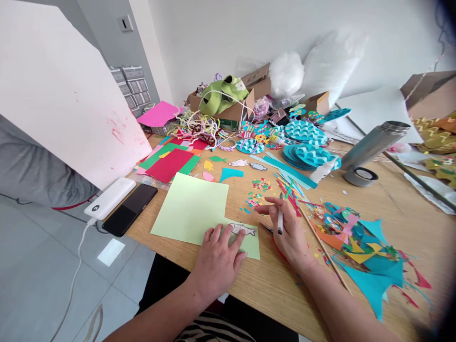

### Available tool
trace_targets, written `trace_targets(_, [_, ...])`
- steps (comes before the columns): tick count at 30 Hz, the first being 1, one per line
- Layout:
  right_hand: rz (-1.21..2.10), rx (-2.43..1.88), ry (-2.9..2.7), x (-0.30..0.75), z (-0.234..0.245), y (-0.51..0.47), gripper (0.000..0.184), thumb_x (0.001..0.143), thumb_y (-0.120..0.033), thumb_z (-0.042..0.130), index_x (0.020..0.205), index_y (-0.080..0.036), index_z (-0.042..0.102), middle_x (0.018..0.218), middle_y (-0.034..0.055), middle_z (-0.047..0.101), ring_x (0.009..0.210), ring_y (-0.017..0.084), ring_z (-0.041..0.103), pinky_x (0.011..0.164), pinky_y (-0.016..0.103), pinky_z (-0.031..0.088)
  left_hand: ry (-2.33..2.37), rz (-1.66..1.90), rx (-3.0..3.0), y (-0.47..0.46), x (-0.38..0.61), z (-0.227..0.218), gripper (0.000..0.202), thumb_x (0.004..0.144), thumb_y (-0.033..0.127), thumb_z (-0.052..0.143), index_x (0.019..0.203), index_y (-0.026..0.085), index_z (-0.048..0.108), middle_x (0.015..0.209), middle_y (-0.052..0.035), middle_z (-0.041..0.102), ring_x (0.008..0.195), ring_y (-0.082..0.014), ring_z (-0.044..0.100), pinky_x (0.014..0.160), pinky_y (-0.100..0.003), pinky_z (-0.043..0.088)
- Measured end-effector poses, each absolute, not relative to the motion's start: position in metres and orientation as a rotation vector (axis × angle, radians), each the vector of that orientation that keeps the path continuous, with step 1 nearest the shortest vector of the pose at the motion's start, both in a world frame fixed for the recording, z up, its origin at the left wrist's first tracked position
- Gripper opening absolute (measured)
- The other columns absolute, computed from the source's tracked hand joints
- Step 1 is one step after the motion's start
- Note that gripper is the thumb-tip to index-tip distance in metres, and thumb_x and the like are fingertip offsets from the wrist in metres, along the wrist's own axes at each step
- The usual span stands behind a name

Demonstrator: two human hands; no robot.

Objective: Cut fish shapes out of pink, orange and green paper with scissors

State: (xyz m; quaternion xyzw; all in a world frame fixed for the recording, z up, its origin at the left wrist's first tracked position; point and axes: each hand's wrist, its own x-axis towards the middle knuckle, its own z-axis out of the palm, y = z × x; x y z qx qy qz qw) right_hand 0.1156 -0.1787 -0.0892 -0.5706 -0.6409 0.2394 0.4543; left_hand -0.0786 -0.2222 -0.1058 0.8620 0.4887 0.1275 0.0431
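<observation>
My left hand (218, 259) lies flat, fingers spread, on the near edge of a light green paper sheet (192, 209), its fingertips next to a small grey paper fish cutout (242, 229). My right hand (287, 228) rests on the table just right of the sheet, fingers closed round a white marker pen (280, 219) held upright, index finger stretched left. Something red lies under this hand, mostly hidden.
Wooden table (402, 209) strewn with coloured paper scraps (359, 247), a thin wooden stick (322, 247), red and green sheets (169, 164), teal discs (306, 154), steel flask (370, 142) with its lid (360, 175), phone (130, 209), power bank (109, 197), cardboard boxes (231, 102). A white board (60, 104) stands left.
</observation>
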Motion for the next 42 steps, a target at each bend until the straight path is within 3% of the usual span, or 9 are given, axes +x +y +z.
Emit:
trace_targets(3, [0.669,-1.353,-1.537,0.111,-0.084,-0.182,0.039,0.099,-0.047,0.034,0.121,-0.019,0.051,0.086,0.0062,0.071,0.088,0.021,0.067,0.086,0.036,0.049,1.492,0.386,2.636,-0.223,-0.078,-0.105,0.046,0.096,0.041,0.038,0.140,0.029,0.042,0.133,-0.0067,0.049,0.120,-0.0279,0.040,0.099,-0.049,0.036])
trace_targets(6, [0.744,-1.312,-1.449,0.107,-0.079,-0.180,0.047,0.096,-0.055,0.035,0.115,-0.018,0.058,0.065,0.0007,0.061,0.066,0.019,0.062,0.069,0.031,0.050,1.487,0.392,2.637,-0.223,-0.078,-0.105,0.046,0.095,0.042,0.040,0.140,0.029,0.043,0.133,-0.0070,0.049,0.119,-0.0284,0.041,0.099,-0.049,0.036])
trace_targets(8, [0.775,-1.327,-1.423,0.105,-0.075,-0.177,0.048,0.093,-0.060,0.040,0.094,-0.019,0.065,0.060,0.0004,0.056,0.062,0.018,0.059,0.060,0.028,0.047,1.483,0.396,2.639,-0.223,-0.078,-0.105,0.047,0.095,0.042,0.040,0.139,0.029,0.043,0.133,-0.0074,0.049,0.119,-0.0286,0.041,0.099,-0.049,0.036])
trace_targets(10, [0.822,-1.365,-1.425,0.103,-0.071,-0.174,0.050,0.089,-0.063,0.045,0.070,-0.020,0.063,0.062,0.0026,0.058,0.064,0.018,0.059,0.057,0.027,0.046,1.476,0.393,2.632,-0.223,-0.079,-0.105,0.047,0.095,0.042,0.040,0.139,0.029,0.043,0.133,-0.0073,0.049,0.119,-0.0282,0.041,0.099,-0.049,0.036])
trace_targets(12, [0.912,-1.396,-1.433,0.100,-0.069,-0.169,0.053,0.087,-0.064,0.047,0.060,-0.020,0.059,0.063,0.0038,0.059,0.064,0.018,0.059,0.056,0.026,0.046,1.476,0.393,2.625,-0.223,-0.079,-0.105,0.046,0.095,0.043,0.039,0.139,0.029,0.043,0.134,-0.0068,0.049,0.119,-0.0280,0.041,0.100,-0.049,0.036])
trace_targets(19, [1.115,-1.331,-1.401,0.078,-0.078,-0.158,0.047,0.077,-0.065,0.060,0.075,-0.018,0.058,0.060,0.0005,0.056,0.054,0.016,0.055,0.047,0.026,0.044,1.471,0.389,2.657,-0.223,-0.080,-0.106,0.047,0.095,0.041,0.038,0.140,0.027,0.041,0.136,-0.0048,0.050,0.120,-0.0299,0.040,0.100,-0.051,0.035])
trace_targets(28, [0.897,-1.399,-1.541,0.074,-0.099,-0.159,0.040,0.090,-0.057,0.048,0.077,-0.020,0.053,0.060,0.0004,0.055,0.051,0.016,0.053,0.047,0.026,0.042,1.468,0.392,2.654,-0.223,-0.079,-0.106,0.048,0.095,0.042,0.039,0.140,0.026,0.041,0.137,-0.0045,0.050,0.120,-0.0302,0.040,0.100,-0.051,0.036])
trace_targets(42, [0.817,-1.431,-1.693,0.071,-0.101,-0.161,0.033,0.093,-0.048,0.044,0.077,-0.021,0.050,0.053,-0.0026,0.051,0.046,0.015,0.049,0.047,0.026,0.036,1.474,0.385,2.664,-0.224,-0.080,-0.107,0.048,0.095,0.042,0.038,0.140,0.025,0.042,0.136,-0.0053,0.049,0.120,-0.0309,0.041,0.100,-0.051,0.037])
